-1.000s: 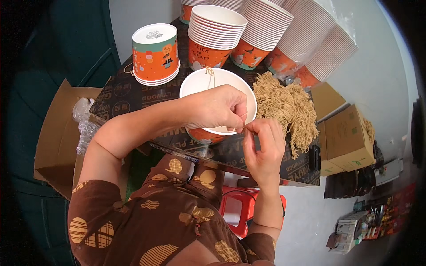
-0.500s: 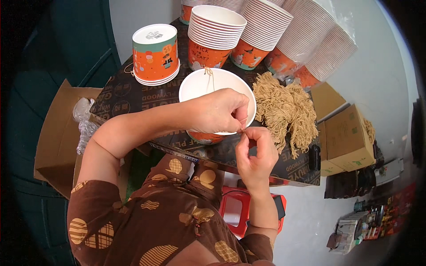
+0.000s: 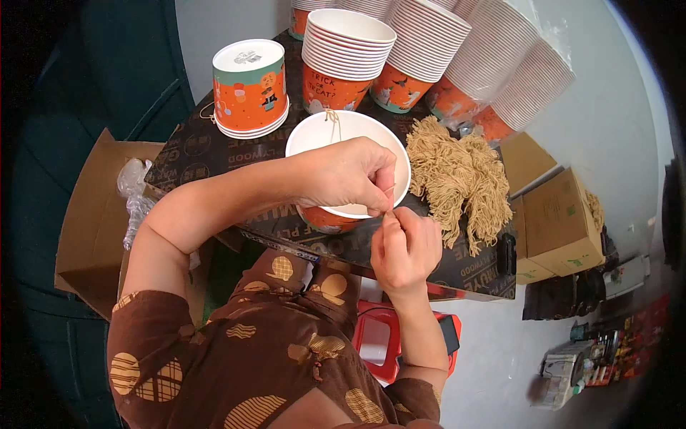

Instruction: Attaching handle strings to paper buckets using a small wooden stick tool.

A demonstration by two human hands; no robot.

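Far L to R, quick rundown. Open cardboard box [image 3: 89,214] on the left w/ crumpled clear plastic [image 3: 133,189] in it. Then, on the far left of the dark tabletop [image 3: 343,248], an upside-down bucket stack [image 3: 250,93], orange w/ a green band. In the middle, one bucket [image 3: 312,139], upright, mouth up, white inside, w/ a knotted cord [image 3: 333,118] on the far rim, slightly left.

Left hand [image 3: 350,171] reaching in over the bucket's mouth, thumb + fingers pinched tight on a thin strand [image 3: 391,193]. Right hand [image 3: 406,250] just nearer and to the right, fingers curled, thumb + index tips closed on the same strand afaict, almost touching the left's.

Key bit imo: strand's long axis running roughly far to near b/w the two pinches, right by the bucket's near-right rim, so across the mouth from the knotted cord. Bucket to the far left of the right hand, directly under the left, so left = nearer. Exact threading: can't tell, hidden by fingers.

Further right, a loose heap of tan cords [image 3: 464,182], then closed cardboard boxes [image 3: 561,225].
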